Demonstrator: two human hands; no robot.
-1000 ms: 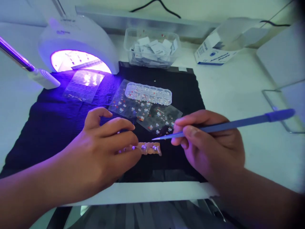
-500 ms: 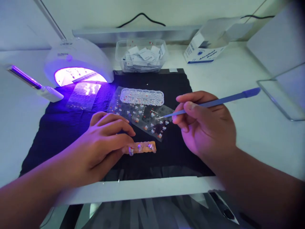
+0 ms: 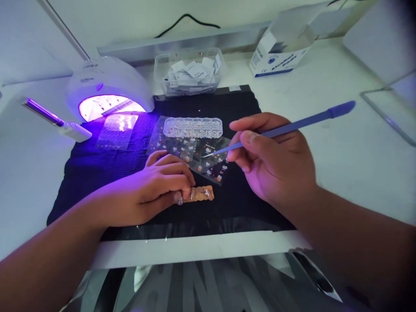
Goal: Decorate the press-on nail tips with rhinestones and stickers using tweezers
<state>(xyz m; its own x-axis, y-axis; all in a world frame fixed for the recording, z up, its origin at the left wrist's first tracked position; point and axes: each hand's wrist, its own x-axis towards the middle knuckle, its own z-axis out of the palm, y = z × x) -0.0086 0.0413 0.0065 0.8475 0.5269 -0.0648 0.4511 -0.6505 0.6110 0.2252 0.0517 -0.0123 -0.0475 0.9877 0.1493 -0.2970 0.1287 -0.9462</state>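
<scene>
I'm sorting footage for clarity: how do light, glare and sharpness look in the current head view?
Head view: the lamp glows near-white inside and tints the left hand violet; glare washes out part of the clear sheet; lettering on the box is soft; the upper right corner darkens.

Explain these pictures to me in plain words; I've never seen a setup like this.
There is no robot here: a person works with two bare hands, and every picture comes from one camera worn on the head, looking forward and down. The left hand has its fingers on a small tan strip bearing shiny clear pieces. The right hand holds a slim blue tool, its pointed tip over the patterned clear sheets. Beyond is a clear compartment case. These lie on a dark cloth. Behind stand a glowing white lamp and a tub of packets.
</scene>
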